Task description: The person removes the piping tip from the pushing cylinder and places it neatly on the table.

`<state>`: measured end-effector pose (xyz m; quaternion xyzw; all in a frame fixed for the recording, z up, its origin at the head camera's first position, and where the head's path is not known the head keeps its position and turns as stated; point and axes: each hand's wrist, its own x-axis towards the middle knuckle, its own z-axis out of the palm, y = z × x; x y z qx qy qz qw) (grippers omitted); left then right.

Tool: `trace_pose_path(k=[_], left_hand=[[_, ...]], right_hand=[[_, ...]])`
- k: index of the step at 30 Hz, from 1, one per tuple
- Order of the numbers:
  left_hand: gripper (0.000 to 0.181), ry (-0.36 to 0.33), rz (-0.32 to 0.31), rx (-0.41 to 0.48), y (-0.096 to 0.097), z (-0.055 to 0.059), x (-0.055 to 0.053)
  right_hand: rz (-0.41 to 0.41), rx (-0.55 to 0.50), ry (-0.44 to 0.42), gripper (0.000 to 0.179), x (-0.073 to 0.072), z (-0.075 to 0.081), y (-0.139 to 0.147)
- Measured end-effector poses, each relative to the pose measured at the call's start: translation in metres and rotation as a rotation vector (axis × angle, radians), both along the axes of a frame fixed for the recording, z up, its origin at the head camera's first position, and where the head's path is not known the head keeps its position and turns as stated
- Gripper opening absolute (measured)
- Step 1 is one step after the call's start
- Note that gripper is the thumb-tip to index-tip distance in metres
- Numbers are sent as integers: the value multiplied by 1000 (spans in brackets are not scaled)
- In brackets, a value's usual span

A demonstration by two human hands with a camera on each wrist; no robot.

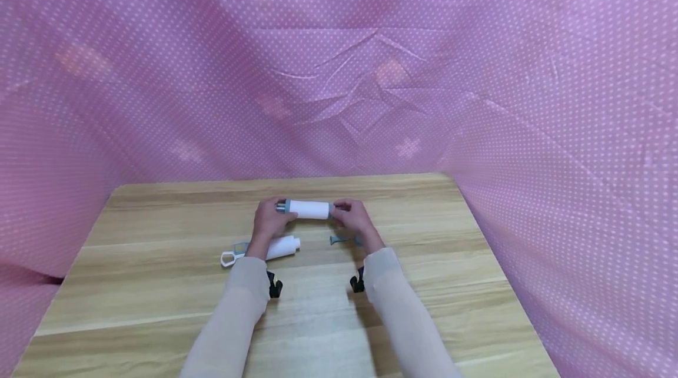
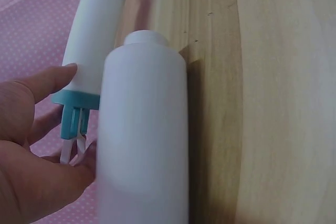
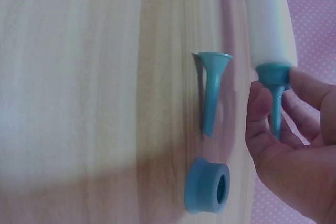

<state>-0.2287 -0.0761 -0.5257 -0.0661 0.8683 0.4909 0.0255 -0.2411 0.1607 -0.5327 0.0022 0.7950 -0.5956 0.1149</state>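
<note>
Both hands hold a syringe-like white tube (image 1: 309, 209) with teal ends, level over the far part of the table. My left hand (image 1: 270, 218) grips its left end; in the left wrist view the thumb lies on the white barrel beside the teal collar (image 2: 79, 99), and the other fingers are around the teal and white prongs below it. At the other end, my right hand (image 3: 299, 129) has thumb and fingers around the teal cap (image 3: 273, 74), from which a thin teal nozzle (image 3: 277, 109) runs down into the palm.
Under the left wrist lies a white bottle-shaped cylinder (image 1: 283, 247) with a narrow neck, near a white loop handle (image 1: 228, 258) and a teal one (image 1: 241, 246). A teal funnel-shaped nozzle (image 3: 212, 87) and a teal ring (image 3: 205, 186) lie near the right hand. Pink dotted cloth (image 1: 339, 101) surrounds the table.
</note>
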Motion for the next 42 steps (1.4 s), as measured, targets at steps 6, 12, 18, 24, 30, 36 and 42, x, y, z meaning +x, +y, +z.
trace_pose_path(k=[6,12,18,24,30,36,42], left_hand=[[64,46,1,32,-5,10,9],[66,82,-47,89,-10,18,18],[72,101,-97,142,-15,22,27],[74,124,-145,187,-21,25,34],[67,175,-163,189,-26,27,41],[61,231,-191,244,-28,28,49],[53,259,-185,311,-25,29,61]], right_hand=[[70,-101,21,32,3,5,6],[83,-200,58,31,10,14,13],[57,-271,100,31,16,24,18],[69,-278,130,29,27,35,21],[94,-288,157,29,35,43,20],[134,-276,187,32,45,53,19],[153,-226,203,36,55,58,19]])
